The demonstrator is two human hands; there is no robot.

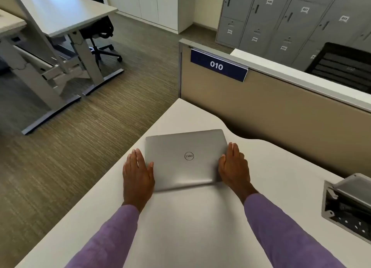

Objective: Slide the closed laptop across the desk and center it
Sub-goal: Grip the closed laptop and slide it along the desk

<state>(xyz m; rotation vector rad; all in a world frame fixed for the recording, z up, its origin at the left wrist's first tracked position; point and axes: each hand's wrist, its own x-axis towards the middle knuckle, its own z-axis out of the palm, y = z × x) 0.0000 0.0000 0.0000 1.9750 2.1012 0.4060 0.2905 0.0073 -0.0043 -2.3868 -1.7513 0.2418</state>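
Observation:
A closed silver laptop [185,159] with a round logo on its lid lies flat on the white desk [200,227], near the desk's left end. My left hand [137,174] rests against the laptop's left edge, thumb on the lid corner, fingers straight and together. My right hand [233,166] presses against the right edge in the same way, thumb touching the lid. Both hands clasp the laptop from its sides. Purple sleeves cover both forearms.
A tan partition [271,117] with a blue "010" sign [217,66] backs the desk. An open cable box [347,203] is set in the desk at right. The desk's left edge drops to carpet [70,147]. Other desks, chairs and grey lockers stand beyond.

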